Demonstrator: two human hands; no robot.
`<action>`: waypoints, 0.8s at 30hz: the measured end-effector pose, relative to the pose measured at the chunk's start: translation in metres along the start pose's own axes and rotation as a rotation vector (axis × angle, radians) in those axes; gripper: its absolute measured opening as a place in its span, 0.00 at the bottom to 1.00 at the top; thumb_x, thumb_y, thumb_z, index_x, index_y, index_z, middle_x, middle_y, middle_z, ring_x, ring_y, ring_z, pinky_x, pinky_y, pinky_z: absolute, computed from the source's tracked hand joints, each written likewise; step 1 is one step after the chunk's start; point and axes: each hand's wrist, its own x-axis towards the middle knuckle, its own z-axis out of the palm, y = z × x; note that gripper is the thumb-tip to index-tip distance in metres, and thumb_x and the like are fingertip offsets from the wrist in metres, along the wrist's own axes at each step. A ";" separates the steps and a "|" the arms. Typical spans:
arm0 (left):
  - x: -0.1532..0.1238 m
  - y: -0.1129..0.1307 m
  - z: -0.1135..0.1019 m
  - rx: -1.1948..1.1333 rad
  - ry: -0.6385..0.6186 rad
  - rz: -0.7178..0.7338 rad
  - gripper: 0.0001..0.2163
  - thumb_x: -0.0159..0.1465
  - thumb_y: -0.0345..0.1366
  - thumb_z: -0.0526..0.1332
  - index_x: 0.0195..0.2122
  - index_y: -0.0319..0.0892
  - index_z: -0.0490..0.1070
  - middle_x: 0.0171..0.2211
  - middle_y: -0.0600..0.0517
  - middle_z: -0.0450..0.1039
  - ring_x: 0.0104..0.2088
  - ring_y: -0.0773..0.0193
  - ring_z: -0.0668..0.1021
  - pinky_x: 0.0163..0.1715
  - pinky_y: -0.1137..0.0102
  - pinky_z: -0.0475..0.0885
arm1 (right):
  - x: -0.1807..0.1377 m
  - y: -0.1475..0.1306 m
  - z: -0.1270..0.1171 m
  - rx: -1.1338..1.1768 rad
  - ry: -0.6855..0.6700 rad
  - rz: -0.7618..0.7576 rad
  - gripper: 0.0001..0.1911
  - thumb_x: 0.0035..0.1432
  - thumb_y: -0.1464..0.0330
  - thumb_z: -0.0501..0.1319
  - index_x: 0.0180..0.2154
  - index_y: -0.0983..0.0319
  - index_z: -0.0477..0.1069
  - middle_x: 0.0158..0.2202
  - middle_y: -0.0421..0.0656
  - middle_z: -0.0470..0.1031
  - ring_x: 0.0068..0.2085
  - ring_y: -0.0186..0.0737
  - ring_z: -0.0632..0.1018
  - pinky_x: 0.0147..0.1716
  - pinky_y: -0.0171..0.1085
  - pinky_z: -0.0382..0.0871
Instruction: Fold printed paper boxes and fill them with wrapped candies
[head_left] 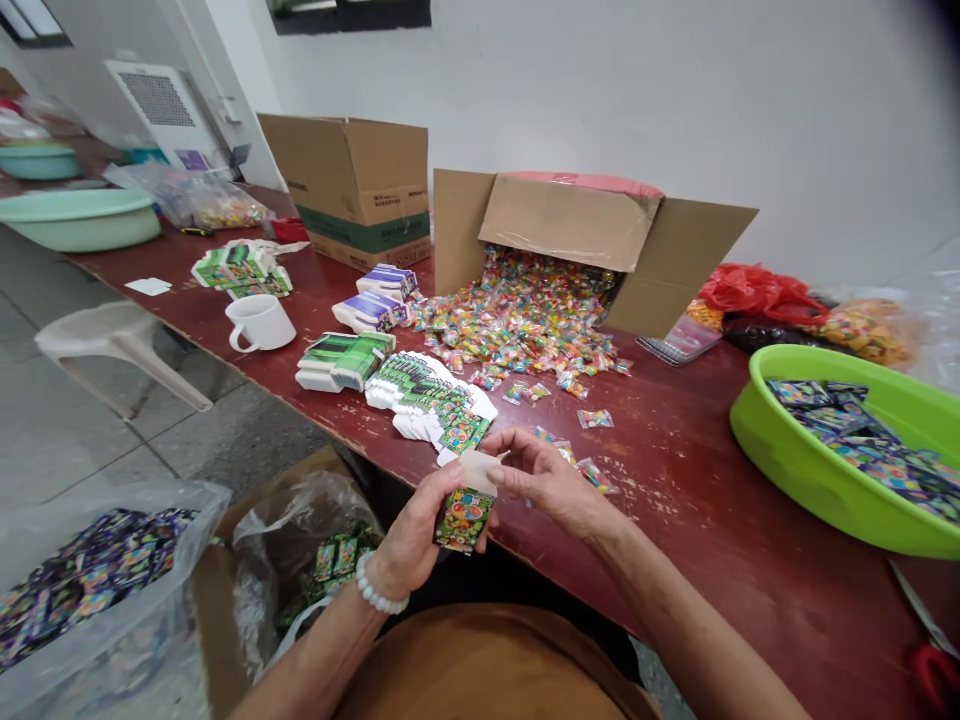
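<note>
My left hand (420, 522), with a beaded bracelet at the wrist, is closed around a small green printed candy box (463, 520). The box is upright, and its white top flap (477, 470) stands raised. At that flap my right hand (544, 482) pinches with thumb and fingers; anything else between them is hidden. Just beyond the hands lies a fanned row of flat green-and-white box blanks (431, 400). Small clear candy packets (596, 419) are scattered beside it, spreading from a large heap (517, 310) that spills out of a tipped cardboard carton (570, 215).
A white mug (260, 323), stacks of green boxes (345, 360) and purple boxes (371, 312) stand on the red table's left. A lime basin (772, 450) with dark packets and scissors (926, 620) sit right. Below left are a packet-filled bag (97, 600) and a stool (112, 335).
</note>
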 end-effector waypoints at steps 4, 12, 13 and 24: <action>0.000 -0.003 0.006 -0.020 0.114 0.050 0.18 0.63 0.46 0.59 0.45 0.36 0.73 0.25 0.50 0.75 0.21 0.64 0.75 0.19 0.73 0.71 | -0.001 0.010 0.012 -0.078 0.049 -0.066 0.15 0.57 0.55 0.63 0.39 0.58 0.69 0.32 0.40 0.73 0.27 0.35 0.73 0.23 0.33 0.69; 0.001 0.009 0.011 -0.234 0.034 -0.095 0.22 0.68 0.51 0.51 0.54 0.40 0.68 0.28 0.49 0.77 0.17 0.65 0.74 0.15 0.70 0.72 | -0.005 0.009 0.007 -0.563 0.092 -0.369 0.09 0.63 0.64 0.59 0.34 0.57 0.76 0.35 0.44 0.78 0.38 0.42 0.78 0.42 0.40 0.71; 0.002 0.008 0.011 -0.234 0.027 -0.081 0.23 0.68 0.51 0.51 0.55 0.41 0.67 0.29 0.49 0.77 0.17 0.64 0.75 0.15 0.70 0.72 | -0.004 0.009 0.007 -0.490 0.097 -0.305 0.08 0.62 0.64 0.60 0.33 0.58 0.75 0.35 0.43 0.78 0.35 0.40 0.78 0.37 0.39 0.72; 0.004 0.001 0.006 -0.189 0.119 -0.053 0.21 0.66 0.50 0.56 0.52 0.40 0.71 0.25 0.52 0.76 0.19 0.65 0.76 0.17 0.72 0.72 | 0.002 0.001 0.008 -0.363 0.050 -0.233 0.10 0.61 0.64 0.60 0.30 0.60 0.74 0.36 0.43 0.77 0.37 0.39 0.78 0.39 0.38 0.72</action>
